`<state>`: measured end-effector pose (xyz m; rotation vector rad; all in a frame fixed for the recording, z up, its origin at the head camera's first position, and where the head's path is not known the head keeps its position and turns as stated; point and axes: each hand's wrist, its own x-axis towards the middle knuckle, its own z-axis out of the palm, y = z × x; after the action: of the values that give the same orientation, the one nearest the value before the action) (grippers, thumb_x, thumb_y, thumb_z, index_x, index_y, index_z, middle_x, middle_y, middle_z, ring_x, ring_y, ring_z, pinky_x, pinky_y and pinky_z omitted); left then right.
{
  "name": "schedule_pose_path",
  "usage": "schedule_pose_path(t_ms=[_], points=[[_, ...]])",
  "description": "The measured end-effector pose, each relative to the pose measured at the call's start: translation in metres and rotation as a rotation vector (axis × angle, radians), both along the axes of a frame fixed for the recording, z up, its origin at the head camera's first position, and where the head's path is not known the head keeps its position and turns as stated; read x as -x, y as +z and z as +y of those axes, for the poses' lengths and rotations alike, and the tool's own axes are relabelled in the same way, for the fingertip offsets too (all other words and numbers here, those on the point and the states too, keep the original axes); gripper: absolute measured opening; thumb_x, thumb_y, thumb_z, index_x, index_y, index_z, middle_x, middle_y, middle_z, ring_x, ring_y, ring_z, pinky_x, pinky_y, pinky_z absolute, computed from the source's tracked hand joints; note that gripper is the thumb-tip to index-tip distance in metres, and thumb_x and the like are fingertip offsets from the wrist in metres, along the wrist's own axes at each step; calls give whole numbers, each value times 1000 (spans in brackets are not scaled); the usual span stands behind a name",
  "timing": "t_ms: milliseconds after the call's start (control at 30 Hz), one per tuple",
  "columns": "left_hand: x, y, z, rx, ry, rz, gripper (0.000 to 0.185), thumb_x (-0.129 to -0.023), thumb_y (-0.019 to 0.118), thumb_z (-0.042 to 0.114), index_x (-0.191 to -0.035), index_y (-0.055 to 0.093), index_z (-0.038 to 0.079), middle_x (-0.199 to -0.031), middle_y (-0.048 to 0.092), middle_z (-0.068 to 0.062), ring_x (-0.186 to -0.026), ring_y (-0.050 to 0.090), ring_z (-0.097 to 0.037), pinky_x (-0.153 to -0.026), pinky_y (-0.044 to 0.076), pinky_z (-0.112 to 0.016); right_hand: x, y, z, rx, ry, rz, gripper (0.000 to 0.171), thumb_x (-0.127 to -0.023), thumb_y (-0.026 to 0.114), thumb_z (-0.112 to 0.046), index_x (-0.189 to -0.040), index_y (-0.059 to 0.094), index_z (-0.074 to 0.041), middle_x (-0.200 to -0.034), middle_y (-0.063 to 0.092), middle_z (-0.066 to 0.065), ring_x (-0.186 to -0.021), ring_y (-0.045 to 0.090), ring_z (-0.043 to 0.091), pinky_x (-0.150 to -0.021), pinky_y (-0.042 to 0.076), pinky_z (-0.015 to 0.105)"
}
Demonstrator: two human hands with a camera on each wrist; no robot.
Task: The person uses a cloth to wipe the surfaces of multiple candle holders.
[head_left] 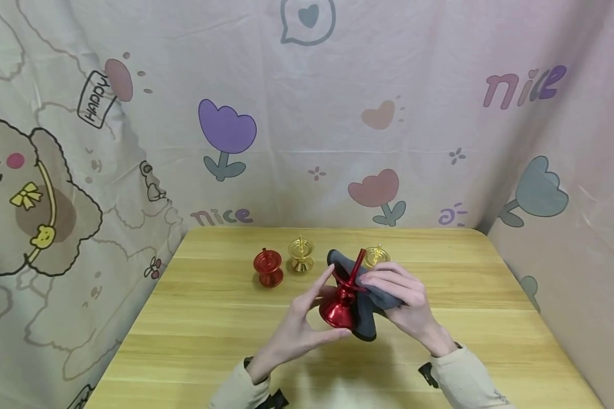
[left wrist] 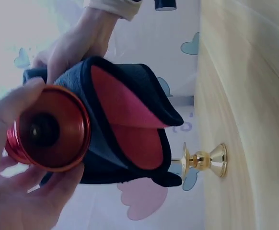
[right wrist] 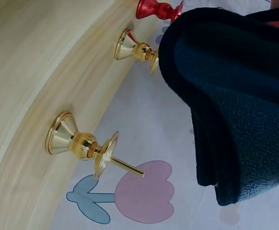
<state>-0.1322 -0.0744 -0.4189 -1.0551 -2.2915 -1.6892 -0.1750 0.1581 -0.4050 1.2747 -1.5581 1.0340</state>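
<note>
My left hand point(head_left: 298, 329) holds a shiny red metal candle holder point(head_left: 336, 313) above the table, tilted, with thumb and fingers around its flared base. A thin red spike rises from its dish. My right hand point(head_left: 409, 301) grips a dark grey cloth point(head_left: 366, 325) with black edging and presses it to the dish, which the cloth partly covers. In the left wrist view the hollow underside of the red base point(left wrist: 67, 129) faces the camera, beside the folded cloth point(left wrist: 94, 158). The cloth point(right wrist: 245, 105) hides the held candle holder in the right wrist view.
At the back of the wooden table point(head_left: 204, 318) stand another red candle holder point(head_left: 270, 276) and a gold one point(head_left: 302, 262). A second gold candle holder point(head_left: 376, 255) is partly hidden behind the cloth and right hand. Printed curtains point(head_left: 307, 113) hang behind and beside the table.
</note>
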Motion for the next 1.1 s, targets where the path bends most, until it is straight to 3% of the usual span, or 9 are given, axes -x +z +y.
schedule_pose_path(t_ms=[133, 233, 500, 567, 633, 800, 867, 1000, 1100], points=[[3, 0, -7, -59, -127, -159, 103, -81, 83, 8, -162, 21, 26, -127, 68, -13, -119, 64, -13, -103, 55, -31, 1, 2, 1, -1, 85, -33, 13, -95, 66, -4, -99, 74, 5, -95, 74, 17, -95, 65, 28, -100, 52, 26], [4, 0, -10, -67, -161, -213, 104, -82, 82, 8, -162, 19, 30, -130, 67, -12, -122, 63, -12, -105, 53, -30, 1, 2, 1, 0, 122, -49, 13, -94, 67, -3, -100, 74, 6, -95, 74, 18, -96, 65, 28, -101, 51, 26], [-3, -1, 3, 0, 50, 31, 103, -78, 88, 22, -160, 26, 20, -127, 69, -8, -118, 66, -19, -101, 57, -40, 1, -2, 2, 5, 4, -27, 15, -95, 64, -5, -95, 74, 6, -92, 74, 17, -92, 64, 28, -99, 52, 23], [-4, -1, 5, -8, 67, 43, 99, -79, 87, 20, -159, 28, 19, -125, 69, -10, -117, 67, -20, -98, 58, -40, 1, -3, 2, 5, -10, -32, 16, -95, 64, -6, -96, 75, 5, -92, 74, 17, -93, 64, 28, -100, 52, 23], [-4, 0, 4, -23, 37, -3, 97, -81, 86, 16, -159, 28, 21, -126, 69, -11, -116, 67, -19, -97, 59, -38, 0, -3, 2, 5, 6, -38, 15, -95, 65, -6, -97, 75, 5, -93, 74, 17, -93, 64, 28, -101, 52, 23], [-1, -1, -7, -93, -144, -211, 96, -84, 80, 5, -160, 25, 25, -127, 66, -17, -120, 62, -10, -100, 56, -29, 0, -1, 2, 10, 140, -81, 14, -92, 70, -4, -100, 73, 7, -96, 74, 18, -96, 65, 28, -101, 51, 27], [0, -1, -9, -102, -177, -256, 96, -85, 78, 4, -161, 24, 27, -128, 66, -18, -122, 61, -9, -102, 54, -28, 1, -1, 3, 14, 175, -95, 14, -92, 71, -3, -101, 73, 8, -97, 74, 19, -98, 65, 28, -102, 51, 27], [0, -3, -6, -58, -101, -198, 98, -85, 81, 10, -161, 22, 30, -131, 67, -11, -123, 62, -13, -105, 54, -34, 2, -3, 3, 14, 135, -74, 13, -92, 69, -2, -100, 73, 8, -96, 74, 18, -97, 65, 28, -101, 51, 27], [-1, -7, 0, -25, 9, -66, 101, -81, 86, 17, -160, 24, 24, -127, 68, -8, -119, 65, -17, -101, 57, -40, 3, -6, 3, 21, 70, -55, 14, -94, 67, -4, -98, 74, 7, -94, 74, 18, -95, 64, 29, -101, 52, 25]])
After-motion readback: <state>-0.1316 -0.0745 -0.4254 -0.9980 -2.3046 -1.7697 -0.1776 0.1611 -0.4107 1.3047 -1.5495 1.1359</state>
